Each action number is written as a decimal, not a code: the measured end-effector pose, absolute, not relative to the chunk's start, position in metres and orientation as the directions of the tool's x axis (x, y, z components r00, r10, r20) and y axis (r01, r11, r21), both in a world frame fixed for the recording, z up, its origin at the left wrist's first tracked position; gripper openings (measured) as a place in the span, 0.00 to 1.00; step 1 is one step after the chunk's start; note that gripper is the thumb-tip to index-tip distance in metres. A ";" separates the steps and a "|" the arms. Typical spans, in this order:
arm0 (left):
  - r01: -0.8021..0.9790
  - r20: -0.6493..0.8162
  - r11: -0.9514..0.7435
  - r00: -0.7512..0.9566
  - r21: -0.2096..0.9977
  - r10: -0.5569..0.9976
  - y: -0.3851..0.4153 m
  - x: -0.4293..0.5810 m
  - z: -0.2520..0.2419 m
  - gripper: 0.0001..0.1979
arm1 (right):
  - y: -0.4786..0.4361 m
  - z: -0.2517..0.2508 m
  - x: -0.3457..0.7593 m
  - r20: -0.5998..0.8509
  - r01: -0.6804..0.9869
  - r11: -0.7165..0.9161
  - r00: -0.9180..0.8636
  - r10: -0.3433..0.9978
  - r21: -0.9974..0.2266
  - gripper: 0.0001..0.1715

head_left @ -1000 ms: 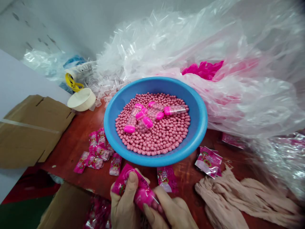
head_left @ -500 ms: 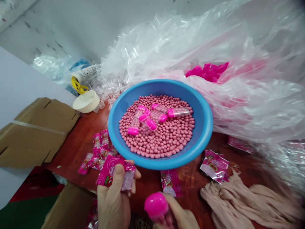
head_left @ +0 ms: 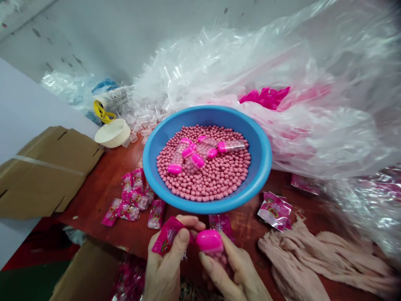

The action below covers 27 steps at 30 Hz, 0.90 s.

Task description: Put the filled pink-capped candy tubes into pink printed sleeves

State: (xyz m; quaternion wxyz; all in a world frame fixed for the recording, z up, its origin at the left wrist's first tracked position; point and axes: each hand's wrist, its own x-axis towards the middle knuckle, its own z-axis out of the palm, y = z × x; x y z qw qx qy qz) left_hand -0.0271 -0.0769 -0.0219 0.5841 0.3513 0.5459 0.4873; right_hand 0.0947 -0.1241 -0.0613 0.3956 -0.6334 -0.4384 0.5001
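My left hand [head_left: 171, 259] pinches a printed pink packet [head_left: 169, 236] between thumb and fingers. Close beside it, my right hand [head_left: 234, 267] grips a clear tube of pink candy balls with a bright pink cap [head_left: 209, 241], cap end up. Just beyond both hands sits a blue basin [head_left: 262, 175] filled with pink candy balls [head_left: 216, 177]. Several capped, filled tubes [head_left: 233, 146] lie on top of the balls. Another pink packet [head_left: 222, 223] lies on the table in front of the basin.
Filled packets [head_left: 133, 198] are heaped left of the basin; flat packets [head_left: 275, 211] and a beige cloth [head_left: 313, 255] lie right. A white bowl [head_left: 112, 133], clear tubes [head_left: 150, 121] and plastic bags [head_left: 338, 138] stand behind. Cardboard [head_left: 46, 171] is at left, a carton [head_left: 87, 271] below.
My left hand has moved right with the packet, now tilted. My right hand has risen with the tube, and the two hands are close together.
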 end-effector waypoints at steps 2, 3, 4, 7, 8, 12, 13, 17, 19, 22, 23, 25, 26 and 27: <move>-0.121 -0.262 0.263 0.025 0.957 0.965 -0.075 -0.029 -0.025 0.05 | -0.124 -0.061 0.096 -0.299 0.142 -0.306 0.068 0.952 -0.941 0.25; -0.093 -0.245 0.250 0.064 0.964 0.967 -0.073 -0.029 -0.027 0.04 | -0.123 -0.061 0.096 -0.298 0.118 -0.299 0.026 0.954 -0.947 0.25; -0.070 -0.226 0.232 0.081 0.970 0.971 -0.072 -0.029 -0.028 0.03 | -0.123 -0.059 0.096 -0.300 0.079 -0.297 -0.031 0.953 -0.952 0.24; -0.032 -0.184 0.188 0.102 0.982 0.978 -0.072 -0.026 -0.033 0.04 | -0.120 -0.055 0.093 -0.339 -0.072 -0.355 -0.170 0.925 -0.932 0.22; -0.053 -0.187 0.193 0.103 0.980 0.977 -0.074 -0.024 -0.035 0.04 | -0.119 -0.054 0.091 -0.352 -0.105 -0.372 -0.165 0.921 -0.922 0.22; -0.397 -0.456 0.426 0.022 0.813 0.890 -0.086 -0.015 -0.046 0.10 | -0.115 -0.052 0.083 -0.318 -0.232 -0.317 -0.037 0.947 -0.920 0.19; -0.496 -0.542 0.480 0.023 0.723 0.840 -0.088 -0.013 -0.049 0.12 | -0.114 -0.052 0.082 -0.314 -0.274 -0.303 -0.004 0.949 -0.913 0.17; -0.656 -0.579 0.493 0.103 0.572 0.809 -0.088 -0.012 -0.051 0.19 | -0.111 -0.059 0.091 -0.269 -0.275 -0.215 0.177 0.947 -0.937 0.09; -0.641 -0.548 0.476 0.101 0.602 0.830 -0.086 -0.014 -0.049 0.20 | -0.110 -0.062 0.097 -0.239 -0.236 -0.182 0.240 0.941 -0.955 0.11; -0.613 -0.542 0.484 0.105 0.625 0.834 -0.087 -0.013 -0.045 0.20 | -0.110 -0.063 0.101 -0.207 -0.301 -0.128 0.248 0.947 -0.945 0.05; -0.603 -0.542 0.490 0.111 0.629 0.833 -0.089 -0.011 -0.045 0.19 | -0.110 -0.062 0.100 -0.173 -0.331 -0.089 0.233 0.957 -0.939 0.06; -0.581 -0.533 0.486 0.104 0.653 0.840 -0.095 -0.008 -0.046 0.18 | -0.113 -0.062 0.093 -0.120 -0.355 -0.040 0.207 0.971 -0.934 0.08; -0.566 -0.522 0.477 0.094 0.672 0.848 -0.098 -0.007 -0.046 0.17 | -0.115 -0.063 0.089 -0.118 -0.342 -0.038 0.218 0.969 -0.939 0.07; -0.547 -0.503 0.456 0.072 0.702 0.861 -0.101 -0.007 -0.046 0.17 | -0.118 -0.064 0.085 -0.131 -0.315 -0.050 0.242 0.962 -0.948 0.06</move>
